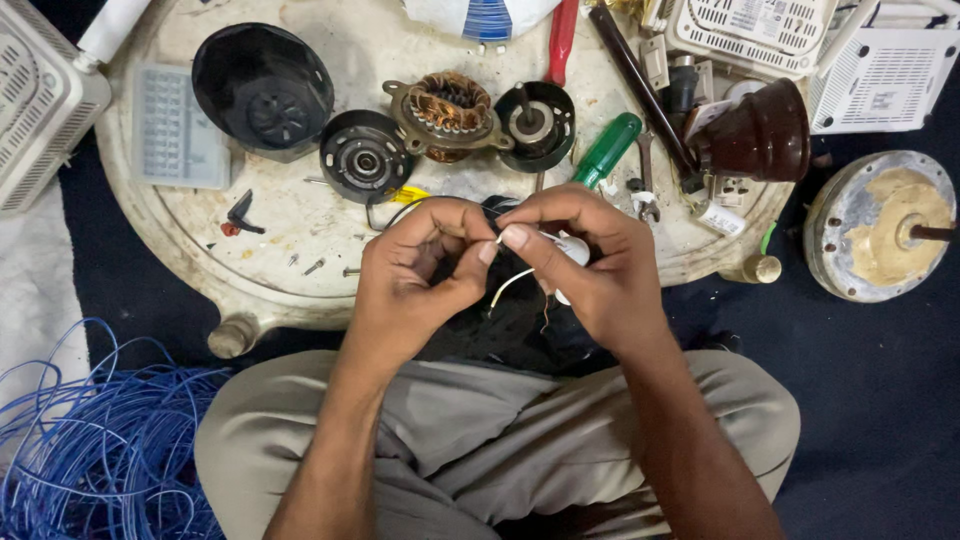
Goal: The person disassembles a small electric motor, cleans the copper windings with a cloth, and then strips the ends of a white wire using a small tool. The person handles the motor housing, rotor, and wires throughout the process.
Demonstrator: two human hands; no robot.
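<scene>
My left hand [415, 275] and my right hand [580, 262] meet over my lap, at the near edge of a round worn table [300, 210]. Both pinch thin white wires [512, 280] between thumb and fingers. A small white part [574, 250] sits in my right palm, half hidden by the fingers. A dark object [520, 330] lies under my hands on my knees. Just beyond my knuckles are a copper-wound motor stator [447, 112], two black round end caps [365, 155] [537, 122] and a green-handled screwdriver [607, 148].
A black motor housing [262, 88] and a grey plastic tray [178, 128] sit at the table's left. A brown ceramic piece [760, 132], a spanner [647, 180] and white vented boxes [880, 75] are to the right. A round metal disc [880, 225] lies on the floor. Blue wire [100, 440] is heaped at lower left.
</scene>
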